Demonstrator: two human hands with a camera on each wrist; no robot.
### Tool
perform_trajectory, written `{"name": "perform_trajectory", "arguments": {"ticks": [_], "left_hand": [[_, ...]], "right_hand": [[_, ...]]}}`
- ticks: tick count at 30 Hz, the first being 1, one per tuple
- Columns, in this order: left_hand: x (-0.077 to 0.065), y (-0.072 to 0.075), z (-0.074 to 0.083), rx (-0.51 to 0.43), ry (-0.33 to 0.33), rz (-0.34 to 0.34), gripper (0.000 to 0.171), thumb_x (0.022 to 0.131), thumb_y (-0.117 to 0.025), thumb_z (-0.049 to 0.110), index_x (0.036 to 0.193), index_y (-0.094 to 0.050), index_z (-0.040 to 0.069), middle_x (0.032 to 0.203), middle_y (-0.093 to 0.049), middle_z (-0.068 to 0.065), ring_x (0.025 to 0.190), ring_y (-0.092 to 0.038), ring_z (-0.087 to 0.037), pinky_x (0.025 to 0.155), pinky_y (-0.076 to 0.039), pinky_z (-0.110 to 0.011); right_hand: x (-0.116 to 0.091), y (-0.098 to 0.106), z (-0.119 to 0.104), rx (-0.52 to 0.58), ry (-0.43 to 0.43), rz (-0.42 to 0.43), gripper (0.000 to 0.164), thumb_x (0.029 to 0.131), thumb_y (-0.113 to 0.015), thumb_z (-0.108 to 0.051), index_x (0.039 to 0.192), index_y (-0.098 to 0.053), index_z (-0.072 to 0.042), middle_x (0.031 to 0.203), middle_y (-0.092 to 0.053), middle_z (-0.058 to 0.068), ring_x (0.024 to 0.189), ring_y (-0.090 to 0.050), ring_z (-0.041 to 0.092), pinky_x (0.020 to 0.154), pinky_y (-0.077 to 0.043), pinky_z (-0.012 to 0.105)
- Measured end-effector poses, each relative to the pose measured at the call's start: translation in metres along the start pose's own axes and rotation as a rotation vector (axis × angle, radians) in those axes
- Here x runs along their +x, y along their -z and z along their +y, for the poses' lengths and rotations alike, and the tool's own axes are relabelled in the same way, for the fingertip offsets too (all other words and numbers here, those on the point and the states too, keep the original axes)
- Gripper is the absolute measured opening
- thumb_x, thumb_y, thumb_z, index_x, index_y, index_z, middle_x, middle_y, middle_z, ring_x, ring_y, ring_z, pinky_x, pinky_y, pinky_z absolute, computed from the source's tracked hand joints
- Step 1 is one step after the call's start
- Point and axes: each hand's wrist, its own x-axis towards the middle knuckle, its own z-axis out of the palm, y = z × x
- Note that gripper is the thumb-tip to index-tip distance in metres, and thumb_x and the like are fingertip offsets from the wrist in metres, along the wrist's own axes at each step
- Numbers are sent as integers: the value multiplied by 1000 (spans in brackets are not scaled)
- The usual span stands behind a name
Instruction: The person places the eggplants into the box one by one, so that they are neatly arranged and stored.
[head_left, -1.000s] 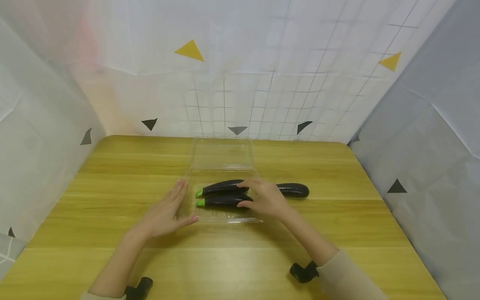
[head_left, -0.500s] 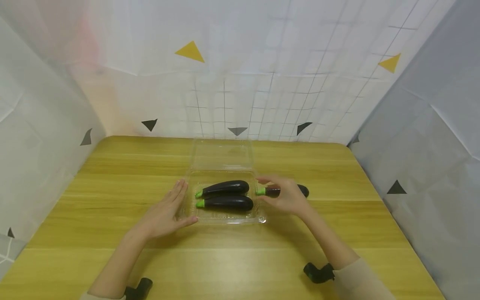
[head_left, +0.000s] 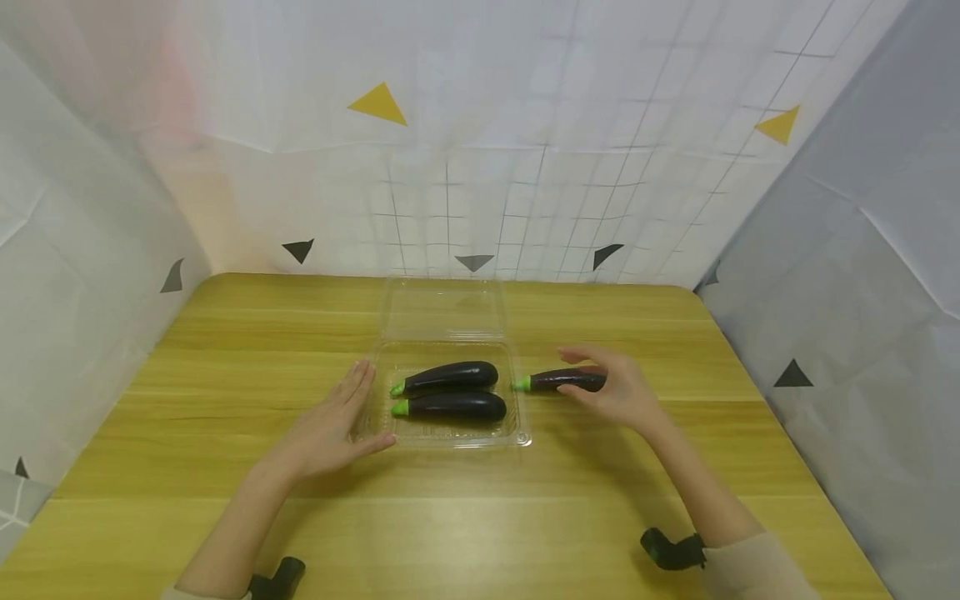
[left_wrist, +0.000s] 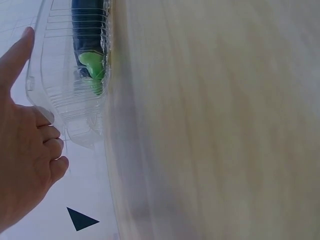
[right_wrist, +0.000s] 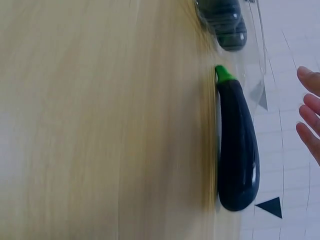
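Observation:
Two dark eggplants, the back one (head_left: 453, 375) and the front one (head_left: 459, 406), lie side by side in a clear plastic clamshell box (head_left: 457, 443), green stem ends to the left. My left hand (head_left: 330, 425) rests along the box's left side, fingers straight and thumb at the front corner. A third eggplant (head_left: 555, 380) lies on the table right of the box, its stem end close to the box wall. Over its thick end hovers my right hand (head_left: 618, 393), fingers and thumb apart; the right wrist view shows a gap between the fingertips and this eggplant (right_wrist: 237, 145).
The box's transparent lid (head_left: 442, 308) is folded back, flat toward the rear table edge. A wooden table (head_left: 450, 525) carries everything, with white sheeted walls (head_left: 465, 200) behind and at both sides. Each wrist wears a black camera mount.
My right hand has let go of the front eggplants in the box and moved right, over the third eggplant. The left hand and the box have stayed in place.

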Motion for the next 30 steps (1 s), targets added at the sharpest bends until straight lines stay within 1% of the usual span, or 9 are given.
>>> {"name": "perform_trajectory", "arguments": {"ticks": [2,5,6,8,13,19,25,30], "left_hand": [[0,0,0,0,-8,4,103,87,-57,63,155,-5,5,160,1,-13,145,-7,-35,111,-24,-56],[0,0,0,2,-10,8,103,87,-58,63,155,-6,5,160,0,-13,145,-6,-35,111,-23,-56],[0,0,0,4,-12,8,103,87,-58,63,154,-6,4,160,0,-14,145,-6,-36,111,-24,-56],[-1,0,0,3,-12,9,103,87,-57,62,154,-6,4,160,0,-14,145,-7,-37,110,-24,-57],[-1,0,0,1,-8,10,103,87,-56,64,155,-4,6,160,0,-14,143,-11,-42,107,-26,-60],[-2,-1,0,-2,-4,13,103,87,-57,63,155,-5,6,160,0,-15,142,-13,-44,107,-26,-61],[-2,-2,0,-10,-3,17,103,87,-58,62,155,-6,5,160,0,-15,141,-13,-45,106,-27,-61],[-2,-3,-1,-1,-2,18,103,87,-57,63,155,-5,6,160,0,-14,142,-13,-43,107,-27,-60]], "right_hand": [[-1,6,-9,-27,5,19,51,71,-82,4,119,-64,0,111,-68,15,101,-63,32,82,-55,42],[-2,13,-20,-47,12,39,51,69,-82,8,116,-63,4,108,-68,18,99,-63,35,80,-55,44],[-2,15,-19,-39,10,45,51,69,-82,8,117,-63,4,108,-68,18,99,-63,36,80,-55,46],[-4,15,-8,-43,9,51,52,69,-82,6,117,-64,2,108,-68,16,99,-63,34,79,-55,48],[-10,15,24,-55,-9,50,53,72,-84,-3,121,-64,-8,111,-68,6,101,-63,28,81,-55,44],[-12,17,28,-63,-32,55,53,73,-83,-4,122,-64,-10,111,-68,4,102,-63,26,82,-55,42],[-12,17,33,-71,-53,67,51,74,-82,-2,122,-64,-8,110,-68,5,101,-63,29,84,-55,40],[-13,17,35,-86,-54,76,50,74,-81,-1,121,-65,-8,110,-68,4,101,-63,25,83,-55,39]]}}
